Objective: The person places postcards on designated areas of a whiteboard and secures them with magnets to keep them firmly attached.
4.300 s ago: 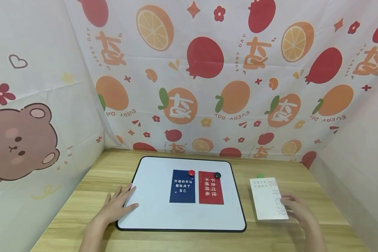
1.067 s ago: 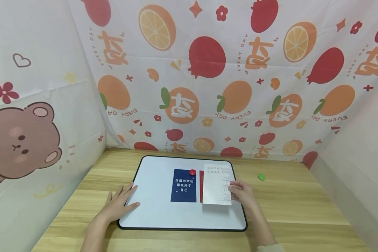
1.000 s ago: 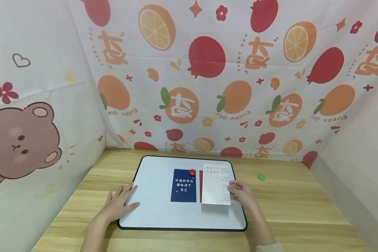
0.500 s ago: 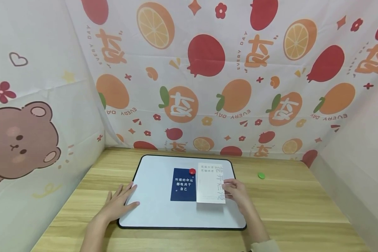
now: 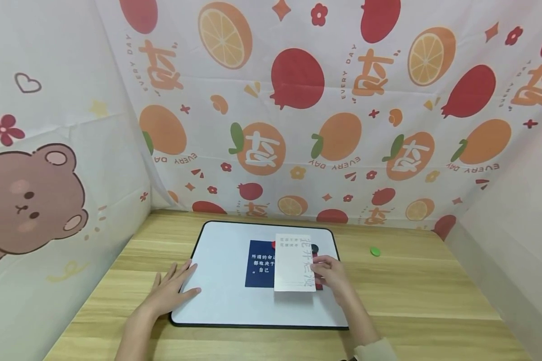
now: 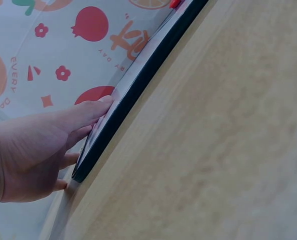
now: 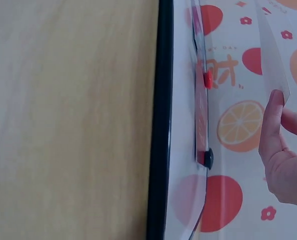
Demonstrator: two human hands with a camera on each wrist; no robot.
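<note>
A white card [image 5: 293, 265] with pale printed characters is pinched at its right edge by my right hand [image 5: 336, 278]. It hovers above the whiteboard [image 5: 226, 308], and a shadow falls below it. Behind it, the blue card [image 5: 258, 265] and the red card [image 5: 318, 286] lie on the board, both partly covered. In the right wrist view a red magnet [image 7: 208, 79] and a black magnet [image 7: 209, 159] sit on the cards, clear of the held card [image 7: 273, 60]. My left hand [image 5: 167, 293] rests with spread fingers on the board's left edge, thumb on the surface [image 6: 106, 100].
A green magnet [image 5: 375, 251] lies on the wooden table [image 5: 424, 291] right of the whiteboard. A patterned fruit cloth [image 5: 298, 130] hangs behind the table, and a white cloth with a bear [image 5: 31, 195] hangs at the left.
My right hand has carried the white card from the table at the right, over the red card, leftward until it partly covers the blue one. The green magnet is now uncovered. My left hand stays put.
</note>
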